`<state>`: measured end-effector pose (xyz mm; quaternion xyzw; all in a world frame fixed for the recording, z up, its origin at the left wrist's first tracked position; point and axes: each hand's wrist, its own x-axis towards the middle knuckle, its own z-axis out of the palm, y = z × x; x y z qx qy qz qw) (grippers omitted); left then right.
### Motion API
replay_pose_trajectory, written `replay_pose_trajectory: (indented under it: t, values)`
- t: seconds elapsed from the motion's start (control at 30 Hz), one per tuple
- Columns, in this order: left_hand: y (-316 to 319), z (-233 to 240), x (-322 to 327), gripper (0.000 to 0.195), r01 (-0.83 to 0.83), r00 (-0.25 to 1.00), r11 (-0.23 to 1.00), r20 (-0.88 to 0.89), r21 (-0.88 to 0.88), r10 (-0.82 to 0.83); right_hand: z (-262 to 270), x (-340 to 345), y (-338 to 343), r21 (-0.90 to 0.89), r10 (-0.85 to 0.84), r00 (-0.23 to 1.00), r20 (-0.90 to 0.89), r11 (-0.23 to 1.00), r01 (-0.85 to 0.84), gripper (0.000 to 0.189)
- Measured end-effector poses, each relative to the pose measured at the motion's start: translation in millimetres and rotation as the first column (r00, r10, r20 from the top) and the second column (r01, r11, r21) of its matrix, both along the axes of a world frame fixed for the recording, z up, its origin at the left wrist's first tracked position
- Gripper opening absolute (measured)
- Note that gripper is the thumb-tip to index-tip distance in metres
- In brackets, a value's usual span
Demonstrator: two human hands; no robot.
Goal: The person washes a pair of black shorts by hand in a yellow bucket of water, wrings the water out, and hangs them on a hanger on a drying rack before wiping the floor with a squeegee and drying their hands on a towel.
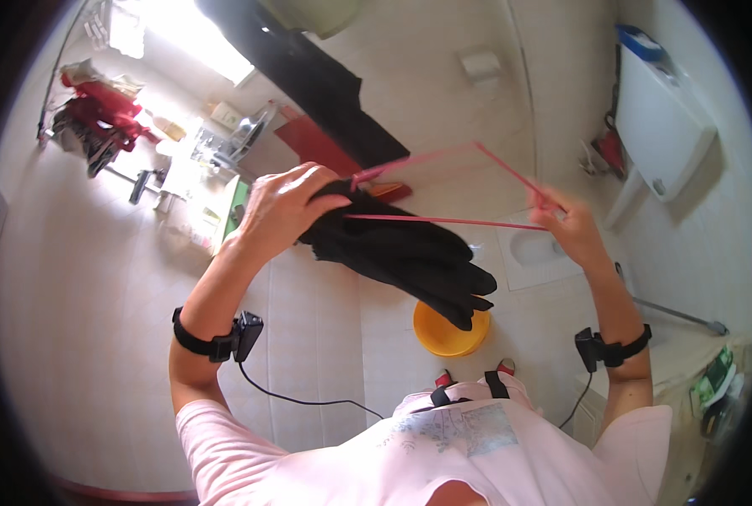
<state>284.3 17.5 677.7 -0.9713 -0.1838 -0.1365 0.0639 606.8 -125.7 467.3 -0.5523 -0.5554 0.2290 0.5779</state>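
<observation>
My left hand (287, 205) grips one end of a black cloth garment (401, 246), its thumb lying over the fabric. The rest of the garment hangs loosely to the lower right, in folds. My right hand (562, 221) is closed on a thin pink hanger (445, 220), at its right corner. Toward my left hand, the hanger's other end meets the black cloth; exactly how it sits in the fabric is hidden. Its upper bar is blurred by motion.
Another dark garment (325, 82) hangs ahead. A yellow bucket (442, 338) stands on the floor below, near my feet. A squat toilet (534, 246) lies beyond it. At right is a white tank (657, 126); red clothing (101, 104) hangs at left.
</observation>
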Motion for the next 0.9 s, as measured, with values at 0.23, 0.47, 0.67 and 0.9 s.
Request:
replay_pose_trajectory:
  t: [0.23, 0.47, 0.67, 0.9]
  values:
    - [-11, 11, 27, 0.021, -0.115, 0.976, 0.968, 0.154, -0.225, 0.152, -1, -62, -3, 0.586, -0.033, 0.954, 0.297, 0.796, -0.155, 0.042]
    - [-26, 30, 17, 0.015, -0.166, 0.900, 0.898, 0.310, -0.408, 0.307, -58, -95, 71, 0.040, 0.407, 0.895, 0.181, 0.906, -0.421, 0.039]
    - [9, 9, -92, 0.015, -0.317, 0.805, 0.879, 0.389, -0.356, 0.448, 25, -25, 61, 0.251, 0.087, 0.654, 0.752, 0.879, -0.405, 0.036]
    - [28, -32, -185, 0.006, -0.273, 0.738, 0.862, 0.482, -0.428, 0.473, 146, -1, 39, 0.204, -0.012, 0.477, 0.879, 0.913, -0.353, 0.031]
